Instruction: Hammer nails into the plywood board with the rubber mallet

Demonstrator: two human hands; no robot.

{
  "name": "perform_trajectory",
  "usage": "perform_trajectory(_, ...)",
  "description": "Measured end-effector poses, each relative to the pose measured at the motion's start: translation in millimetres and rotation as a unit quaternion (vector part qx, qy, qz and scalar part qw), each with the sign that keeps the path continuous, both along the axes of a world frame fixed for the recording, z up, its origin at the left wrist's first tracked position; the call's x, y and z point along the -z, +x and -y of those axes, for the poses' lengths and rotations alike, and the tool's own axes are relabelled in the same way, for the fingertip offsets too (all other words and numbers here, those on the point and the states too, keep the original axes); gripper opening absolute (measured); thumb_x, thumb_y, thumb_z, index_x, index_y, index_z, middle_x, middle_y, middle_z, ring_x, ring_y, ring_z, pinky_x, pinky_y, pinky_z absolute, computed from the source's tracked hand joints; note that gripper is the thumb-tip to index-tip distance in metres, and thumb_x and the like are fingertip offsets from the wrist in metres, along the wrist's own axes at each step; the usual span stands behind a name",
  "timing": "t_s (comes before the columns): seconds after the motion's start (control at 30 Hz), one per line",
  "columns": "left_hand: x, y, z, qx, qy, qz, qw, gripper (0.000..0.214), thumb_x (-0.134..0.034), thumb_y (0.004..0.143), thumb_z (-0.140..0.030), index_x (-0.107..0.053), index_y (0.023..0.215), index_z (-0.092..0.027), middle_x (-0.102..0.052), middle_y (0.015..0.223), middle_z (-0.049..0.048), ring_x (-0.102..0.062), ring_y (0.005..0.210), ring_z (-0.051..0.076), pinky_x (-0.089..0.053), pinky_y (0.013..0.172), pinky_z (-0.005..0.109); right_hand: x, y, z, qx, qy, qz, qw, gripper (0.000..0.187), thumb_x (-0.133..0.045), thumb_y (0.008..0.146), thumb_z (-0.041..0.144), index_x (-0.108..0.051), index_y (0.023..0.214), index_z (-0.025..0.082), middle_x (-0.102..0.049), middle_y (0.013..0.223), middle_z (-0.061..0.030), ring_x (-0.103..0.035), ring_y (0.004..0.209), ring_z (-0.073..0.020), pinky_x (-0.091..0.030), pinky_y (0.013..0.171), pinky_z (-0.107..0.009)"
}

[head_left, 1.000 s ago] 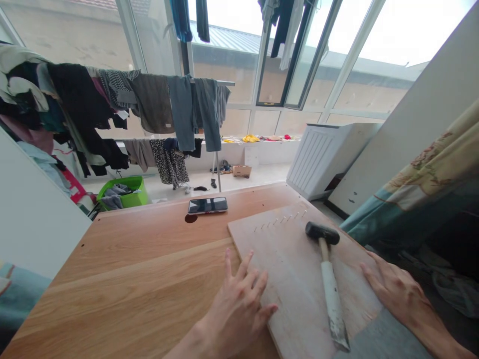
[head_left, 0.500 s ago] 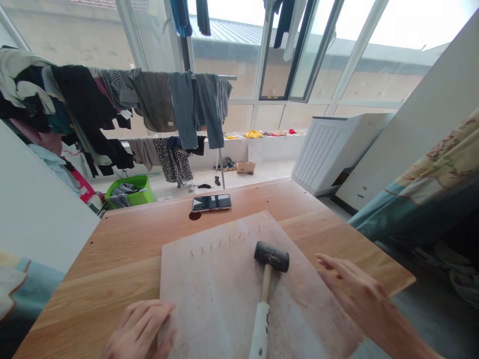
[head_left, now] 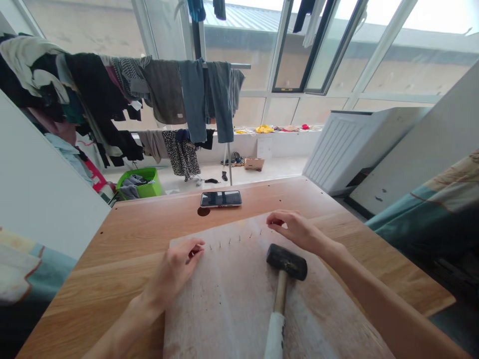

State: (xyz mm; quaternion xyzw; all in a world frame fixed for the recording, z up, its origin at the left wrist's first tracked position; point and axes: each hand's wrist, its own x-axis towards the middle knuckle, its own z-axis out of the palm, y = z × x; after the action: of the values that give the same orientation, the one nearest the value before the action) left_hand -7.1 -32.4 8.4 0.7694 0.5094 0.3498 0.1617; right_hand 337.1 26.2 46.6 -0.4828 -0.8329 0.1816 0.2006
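Several thin nails (head_left: 240,239) stand in a row near the far edge of a pale wooden board (head_left: 224,319). My left hand (head_left: 179,264) is at the left end of the row, thumb and fingers curled together; whatever they pinch is hidden. At the right end, my right hand (head_left: 295,229) has its fingers bent inward close to the board's far corner, their grip too small to make out. A mallet lies on the board between my forearms, its black head (head_left: 287,262) towards the nails and its white-wrapped handle (head_left: 275,336) towards me.
The board rests on a wooden table (head_left: 130,244). Beyond it lie a phone (head_left: 221,198) and a round hole (head_left: 203,212) in the tabletop. Past the table are a loaded clothes rack (head_left: 164,92), a green tub (head_left: 151,187) and a white ribbed cabinet (head_left: 329,149).
Both hands have moved forward from the board's sides to opposite ends of the nail row, and their fingers have curled. The view has shifted slightly; the mallet stays on the board.
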Motion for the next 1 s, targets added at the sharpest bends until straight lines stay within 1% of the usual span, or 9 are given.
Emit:
perform_trajectory(0.07,1.5,1,-1,-0.018,-0.003,0.017,1.0,0.015,-0.059,0.091,-0.031,-0.069,0.098,-0.022,-0.079,0.085,0.0006,-0.077,0.077,0.02,-0.062,0.074,0.029,-0.9,-4,2,-0.007,-0.003,0.004,1.0,0.019,-0.057,0.096,0.021,-0.076,0.096,0.017,-0.077,0.09,-0.0076,-0.067,0.08,-0.02,-0.049,0.077,-0.03)
perform_trajectory(0.17,1.5,5,-4,-0.022,-0.013,0.029,0.999,0.015,-0.062,0.09,-0.032,-0.07,0.097,-0.022,-0.08,0.087,0.0012,-0.078,0.079,0.02,-0.063,0.077,0.031,-1.6,-13,-1,-0.046,-0.019,0.017,0.999,0.017,-0.062,0.093,0.021,-0.078,0.089,0.018,-0.078,0.084,-0.0055,-0.068,0.079,-0.0189,-0.048,0.078,-0.028)
perform_trajectory(0.23,0.6,9,-8,-0.013,-0.019,0.03,0.999,0.014,-0.061,0.09,-0.031,-0.069,0.096,-0.022,-0.081,0.088,0.0014,-0.078,0.08,0.02,-0.063,0.078,0.031,-2.8,-18,-4,-0.063,-0.025,0.024,0.997,0.018,-0.063,0.093,0.021,-0.079,0.084,0.019,-0.078,0.081,-0.0044,-0.068,0.077,-0.0179,-0.047,0.077,-0.026)
perform_trajectory(0.4,-0.3,20,-14,0.046,-0.037,0.034,0.998,0.011,-0.059,0.09,-0.025,-0.069,0.093,-0.022,-0.08,0.089,0.0006,-0.078,0.081,0.019,-0.063,0.077,0.029,-7.1,-29,-8,-0.06,-0.027,0.034,0.997,0.019,-0.062,0.094,0.024,-0.08,0.088,0.02,-0.079,0.083,-0.0035,-0.069,0.074,-0.0166,-0.048,0.072,-0.024)
perform_trajectory(0.43,0.1,21,-14,0.048,-0.034,0.036,0.998,0.011,-0.059,0.09,-0.024,-0.069,0.093,-0.022,-0.08,0.089,0.0005,-0.078,0.08,0.019,-0.063,0.077,0.029,-7.6,-32,-8,-0.062,-0.027,0.039,0.997,0.019,-0.063,0.094,0.025,-0.08,0.087,0.021,-0.08,0.082,-0.0032,-0.069,0.073,-0.0167,-0.048,0.071,-0.025)
perform_trajectory(0.6,4.2,27,-14,-0.013,-0.007,0.066,0.998,0.01,-0.066,0.09,-0.03,-0.069,0.094,-0.022,-0.081,0.087,0.0013,-0.078,0.078,0.02,-0.063,0.078,0.032,-11.9,-46,-9,-0.066,-0.017,0.07,0.995,0.015,-0.069,0.089,0.021,-0.081,0.082,0.023,-0.08,0.08,-0.0033,-0.071,0.075,-0.0195,-0.046,0.07,-0.026)
perform_trajectory(0.8,10.6,38,-20,0.029,-0.04,0.063,0.997,0.013,-0.063,0.09,-0.023,-0.07,0.101,-0.021,-0.081,0.092,0.0028,-0.078,0.083,0.021,-0.063,0.079,0.032,-19.1,-60,-2,-0.081,-0.002,0.076,0.994,0.018,-0.064,0.097,0.024,-0.08,0.089,0.023,-0.081,0.088,-0.0037,-0.071,0.078,-0.0181,-0.045,0.071,-0.025)
perform_trajectory(0.9,10.9,41,-19,0.019,-0.03,0.069,0.997,0.011,-0.064,0.09,-0.023,-0.07,0.1,-0.021,-0.08,0.089,0.0019,-0.078,0.079,0.02,-0.063,0.077,0.031,-16.8,-72,0,-0.107,-0.003,0.081,0.991,0.021,-0.063,0.097,0.023,-0.08,0.086,0.022,-0.081,0.087,-0.0048,-0.071,0.077,-0.0176,-0.044,0.068,-0.024)
perform_trajectory(1.0,8.2,44,-18,-0.005,-0.016,0.091,0.996,0.008,-0.066,0.09,-0.027,-0.07,0.094,-0.021,-0.08,0.086,0.0016,-0.077,0.076,0.02,-0.062,0.075,0.031,-15.0,-80,0,-0.118,0.001,0.088,0.989,0.024,-0.062,0.098,0.021,-0.079,0.082,0.02,-0.08,0.082,-0.0063,-0.069,0.072,-0.0178,-0.042,0.064,-0.025)
